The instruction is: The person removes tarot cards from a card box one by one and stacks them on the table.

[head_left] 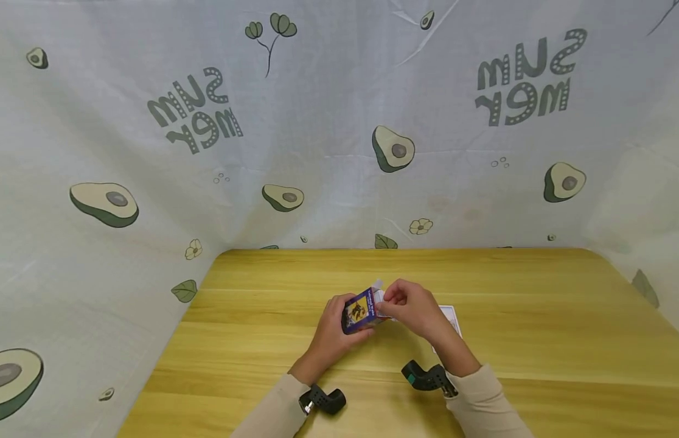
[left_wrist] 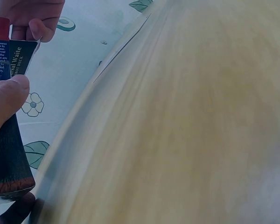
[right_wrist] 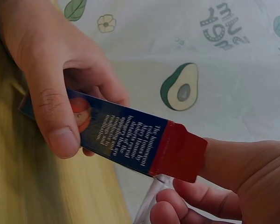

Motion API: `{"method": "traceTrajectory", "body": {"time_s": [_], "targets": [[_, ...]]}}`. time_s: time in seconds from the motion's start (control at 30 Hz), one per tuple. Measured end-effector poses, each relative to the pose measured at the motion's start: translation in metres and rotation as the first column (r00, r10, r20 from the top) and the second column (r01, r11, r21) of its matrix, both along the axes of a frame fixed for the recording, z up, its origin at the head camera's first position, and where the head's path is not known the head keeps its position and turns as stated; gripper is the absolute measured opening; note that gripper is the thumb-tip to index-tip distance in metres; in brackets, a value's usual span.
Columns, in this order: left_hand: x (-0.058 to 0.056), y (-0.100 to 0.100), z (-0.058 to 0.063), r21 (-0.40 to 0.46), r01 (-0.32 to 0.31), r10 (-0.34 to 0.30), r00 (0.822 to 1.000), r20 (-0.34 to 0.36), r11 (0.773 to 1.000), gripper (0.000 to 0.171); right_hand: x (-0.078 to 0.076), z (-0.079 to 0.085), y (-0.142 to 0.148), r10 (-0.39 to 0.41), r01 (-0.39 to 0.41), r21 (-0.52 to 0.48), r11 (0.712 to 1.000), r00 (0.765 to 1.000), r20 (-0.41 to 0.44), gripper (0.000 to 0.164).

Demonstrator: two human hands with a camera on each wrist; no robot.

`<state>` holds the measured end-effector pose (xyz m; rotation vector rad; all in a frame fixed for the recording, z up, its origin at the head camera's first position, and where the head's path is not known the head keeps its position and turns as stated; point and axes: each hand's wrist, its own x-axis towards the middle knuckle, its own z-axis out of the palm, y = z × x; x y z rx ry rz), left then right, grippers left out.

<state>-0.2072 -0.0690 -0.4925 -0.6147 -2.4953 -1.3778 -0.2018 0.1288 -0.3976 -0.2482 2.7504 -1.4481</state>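
A person's two bare hands work on a small printed box (head_left: 357, 311) over a wooden table (head_left: 235, 353). With the head view as a clock face, the box sits just below the middle, towards half past five, its open end facing about two o'clock.

The box is probably thin card: light, fairly stiff along its edges, easily dented if squeezed mid-face. Its printed faces look smooth and may slide a little under dry fingers. The loose red flap (right_wrist: 181, 151) at the mouth is likely the weakest part, quick to crease or tear. The safest hold seems to be across the narrow sides near the closed end, leaving the mouth free.

The left hand (head_left: 333, 331) has that sort of hold, at the box's eight o'clock. Its thumb (right_wrist: 63, 140) presses along one narrow side, its fingers wrapped behind.

The right hand (head_left: 416, 310) is at the box's three o'clock, fingers bent, thumb and fingertips close together at the mouth. Whether they pinch anything there, I cannot tell. A pale, shiny strip (right_wrist: 151, 196) shows beside them, its nature unclear.

Beyond the right wrist, also towards three o'clock, a white sheet (head_left: 451, 316) lies partly hidden.
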Motion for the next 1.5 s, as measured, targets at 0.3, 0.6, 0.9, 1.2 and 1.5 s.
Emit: {"method": "traceTrajectory", "body": {"time_s": [0.3, 0.6, 0.9, 1.2, 1.5], "targets": [[0.001, 0.000, 0.001, -0.010, 0.002, -0.002, 1.000, -0.009, 1.000, 0.071, -0.001, -0.005, -0.005, -0.035, 0.035, 0.022, 0.999, 0.999, 0.005, 0.020], [0.001, 0.000, 0.000, -0.018, 0.007, -0.008, 0.998, -0.055, 1.000, 0.069, -0.001, -0.006, -0.004, -0.041, 0.041, 0.048, 0.998, 0.999, 0.004, 0.021], [0.001, 0.000, 0.001, -0.018, 0.017, -0.017, 0.999, -0.027, 1.000, 0.070, -0.001, -0.003, 0.001, -0.031, 0.029, 0.058, 0.998, 0.999, 0.026, 0.024], [0.001, 0.000, 0.001, -0.012, 0.012, -0.012, 1.000, -0.008, 1.000, 0.070, -0.001, 0.001, 0.005, -0.028, 0.024, 0.065, 0.998, 0.998, 0.057, 0.021], [0.002, 0.000, 0.001, -0.025, 0.003, -0.003, 1.000, -0.012, 1.000, 0.070, 0.000, 0.005, 0.009, -0.024, 0.020, 0.047, 0.999, 0.996, 0.083, 0.019]]}}
